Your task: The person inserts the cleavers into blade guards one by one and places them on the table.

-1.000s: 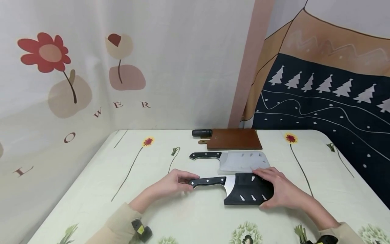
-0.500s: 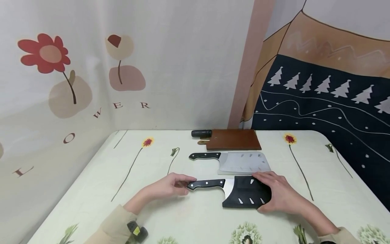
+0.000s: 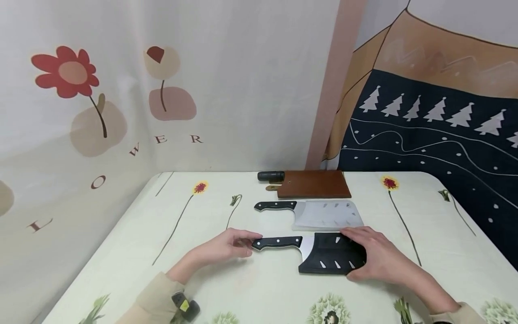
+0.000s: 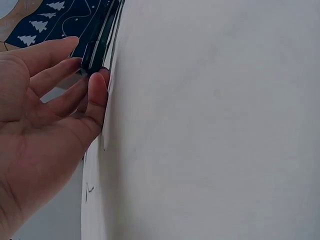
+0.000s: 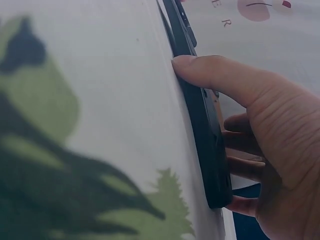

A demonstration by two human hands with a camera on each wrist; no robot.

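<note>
A cleaver with a black riveted handle lies flat on the cloth, its blade inside a black slotted sheath. My right hand holds the sheath's right end, fingertips over the far edge and thumb at the near edge. The thumb also shows against the sheath side in the right wrist view. My left hand is at the handle's butt, with relaxed fingers just touching it. In the left wrist view, the left thumb sits near the butt, index finger extended. Behind lies a second cleaver in a translucent white sheath.
Farther back is a brown sheath with a strap and a black handle beside it. A flower-printed cloth covers the table. Printed curtains hang behind the table's back edge.
The black-sheathed cleaver slid slightly toward the body, away from the white-sheathed one, with both hands along. The left thumb has eased off the handle's butt. The head view shifted a little.
</note>
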